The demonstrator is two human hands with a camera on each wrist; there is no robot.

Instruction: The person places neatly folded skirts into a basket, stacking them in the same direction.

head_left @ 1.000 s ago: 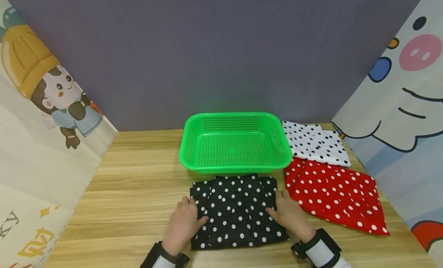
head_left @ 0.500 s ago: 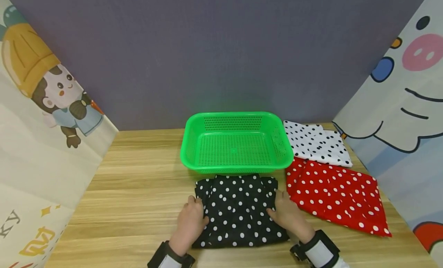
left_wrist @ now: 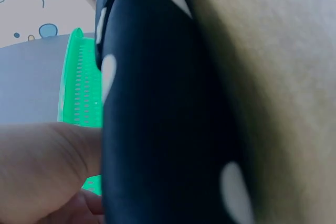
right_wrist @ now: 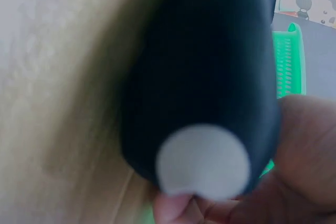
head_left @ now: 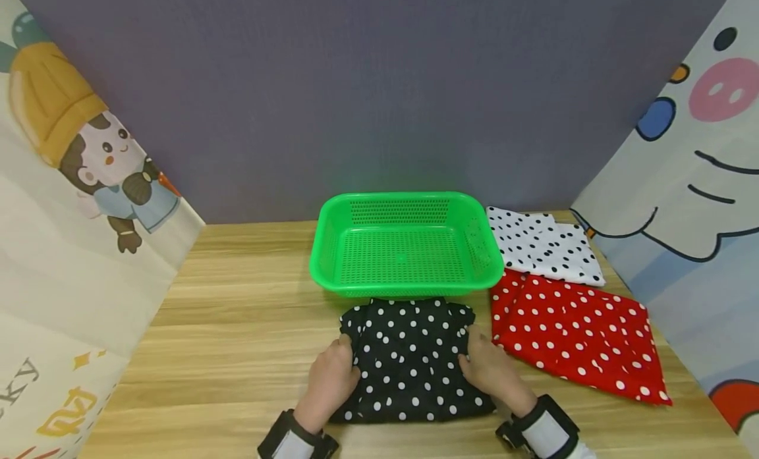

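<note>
In the head view, a folded black cloth with white polka dots (head_left: 409, 367) lies on the table right in front of the basket. My left hand (head_left: 332, 381) grips its left edge, thumb on top. At the opposite edge, my right hand (head_left: 493, 373) pinches the fabric, with the thumb over the upper face. The left wrist view has the dark cloth (left_wrist: 163, 114) filling the middle, the left thumb (left_wrist: 52, 166) pressed against its side. Close to the right wrist camera, the cloth (right_wrist: 210, 72) bulges in a fold between the right thumb (right_wrist: 310, 150) and fingers (right_wrist: 176, 208).
Behind the black cloth stands a green perforated plastic basket (head_left: 323, 284) with nothing in it. To the right lie a folded red cloth with white dots (head_left: 578, 337) and a white one with black dots (head_left: 539, 245). A grey panel (head_left: 379, 97) rises behind the wooden table (head_left: 237, 327).
My left hand has moved right, drawing the cloth's left edge inward, so the cloth looks narrower. The fingers of both hands have curled in more. The right hand has hardly shifted.
</note>
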